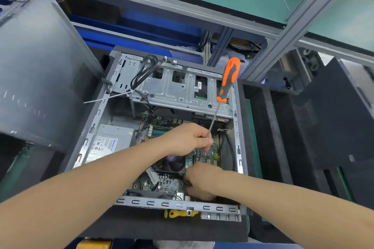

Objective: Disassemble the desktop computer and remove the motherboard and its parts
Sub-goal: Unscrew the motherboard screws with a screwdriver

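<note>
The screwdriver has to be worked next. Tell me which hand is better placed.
Left, probably: the left hand pinches the screwdriver by its shaft over the motherboard. The right hand is down at the board's near edge, away from the tool, what it holds hidden.

I count 1 case (176, 204), 1 motherboard (170, 183), 1 power supply (109, 139), 1 cooler fan (172, 162), 1 orange screwdriver (228, 79), 1 yellow-handled tool (176, 213), 1 grey side panel (40, 66), 2 hands: left hand (186, 138), right hand (202, 180).
</note>
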{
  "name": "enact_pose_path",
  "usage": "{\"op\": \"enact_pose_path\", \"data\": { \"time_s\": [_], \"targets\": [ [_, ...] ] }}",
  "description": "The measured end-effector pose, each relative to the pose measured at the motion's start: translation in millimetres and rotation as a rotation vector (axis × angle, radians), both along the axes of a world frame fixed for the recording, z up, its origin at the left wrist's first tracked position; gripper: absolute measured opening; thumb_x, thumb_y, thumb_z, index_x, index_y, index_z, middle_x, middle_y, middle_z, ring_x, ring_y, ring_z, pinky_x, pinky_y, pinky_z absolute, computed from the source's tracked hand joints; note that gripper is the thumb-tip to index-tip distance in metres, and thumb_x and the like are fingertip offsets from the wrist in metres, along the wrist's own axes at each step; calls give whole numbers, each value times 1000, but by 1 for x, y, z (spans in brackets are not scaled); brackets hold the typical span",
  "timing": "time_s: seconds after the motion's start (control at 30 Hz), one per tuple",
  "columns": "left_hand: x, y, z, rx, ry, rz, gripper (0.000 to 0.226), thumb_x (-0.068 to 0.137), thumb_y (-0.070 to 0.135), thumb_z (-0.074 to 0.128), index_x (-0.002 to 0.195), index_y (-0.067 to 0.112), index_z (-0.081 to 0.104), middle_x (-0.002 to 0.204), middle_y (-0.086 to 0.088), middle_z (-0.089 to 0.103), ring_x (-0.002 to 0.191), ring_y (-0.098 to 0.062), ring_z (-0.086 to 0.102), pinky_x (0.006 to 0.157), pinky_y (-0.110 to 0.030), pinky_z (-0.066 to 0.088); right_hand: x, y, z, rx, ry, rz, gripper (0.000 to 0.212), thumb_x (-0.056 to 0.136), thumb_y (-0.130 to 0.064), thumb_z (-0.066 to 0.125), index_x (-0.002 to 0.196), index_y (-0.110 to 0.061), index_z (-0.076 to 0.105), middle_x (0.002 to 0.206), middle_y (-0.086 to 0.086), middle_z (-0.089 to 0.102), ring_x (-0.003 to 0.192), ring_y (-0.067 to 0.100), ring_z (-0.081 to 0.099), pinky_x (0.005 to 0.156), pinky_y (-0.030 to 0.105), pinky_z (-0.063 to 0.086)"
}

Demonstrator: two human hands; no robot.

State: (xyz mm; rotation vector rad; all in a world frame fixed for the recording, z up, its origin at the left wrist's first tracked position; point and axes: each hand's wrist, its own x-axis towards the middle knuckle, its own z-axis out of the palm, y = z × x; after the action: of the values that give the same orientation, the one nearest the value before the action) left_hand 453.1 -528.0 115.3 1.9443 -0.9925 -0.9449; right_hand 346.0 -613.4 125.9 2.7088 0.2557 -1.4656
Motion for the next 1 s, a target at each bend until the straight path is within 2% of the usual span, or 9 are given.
{"op": "enact_pose_path", "data": {
  "time_s": [0.07,0.2,0.27,0.37,0.5,0.57,0.73,0.87,1.0],
  "targets": [
    [-1,0,-1,3,-5,-6,31,103,43,56,79,30,69,53,13,48,49,-3,41,54,-26,34,1,-3,3,44,5,25,32,104,-26,47,116,-6,68,113,15,67,97,33,63,73,34,50],
    [-3,1,0,13,-2,-11,31,104,43,56,79,30,69,64,6,62,55,-2,49,56,-23,39,0,-2,4,58,-57,40,20,99,-19,49,97,-10,67,98,12,63,87,33,60,71,35,52],
    [-4,1,0,5,-4,-4,31,104,42,56,79,29,69,60,10,61,49,1,49,51,-17,36,-3,-1,2,50,-86,27,22,98,-18,49,100,-7,68,102,16,66,85,32,59,71,36,52],
    [-4,1,-1,27,-31,-11,31,103,44,56,80,29,70,64,8,62,55,2,50,55,-20,34,-7,0,0,34,-71,32,21,97,-14,50,106,-7,68,107,17,67,87,34,62,70,36,53],
    [-4,1,1,40,-14,-6,32,104,42,56,76,31,67,62,29,60,61,11,54,59,-24,34,-8,4,-4,-12,-96,67,26,99,-13,50,120,-7,65,117,18,65,102,39,66,71,37,49],
    [-5,1,3,44,-18,-13,32,104,40,56,75,32,66,59,33,58,60,15,53,59,-26,33,-8,5,-3,-27,-84,79,28,100,-11,49,122,-6,64,120,19,64,105,41,66,72,38,50],
    [-5,4,9,36,-6,-20,30,105,38,56,79,28,67,53,33,55,55,15,51,52,-16,30,-7,8,-2,-16,-84,79,25,100,-11,50,119,-7,66,115,18,65,102,42,66,71,38,48],
    [-6,3,10,44,-11,-31,31,105,37,56,77,29,65,53,33,54,54,15,51,56,-27,29,-10,5,4,-1,-74,72,24,96,-9,50,113,-5,67,110,20,65,99,41,66,70,37,47],
    [-5,3,11,42,-3,-29,30,105,36,55,79,28,66,52,32,54,53,13,50,55,-27,29,-12,-6,15,53,-117,-8,22,100,-18,50,104,-7,69,102,19,68,91,38,67,70,37,52]
  ]
}}
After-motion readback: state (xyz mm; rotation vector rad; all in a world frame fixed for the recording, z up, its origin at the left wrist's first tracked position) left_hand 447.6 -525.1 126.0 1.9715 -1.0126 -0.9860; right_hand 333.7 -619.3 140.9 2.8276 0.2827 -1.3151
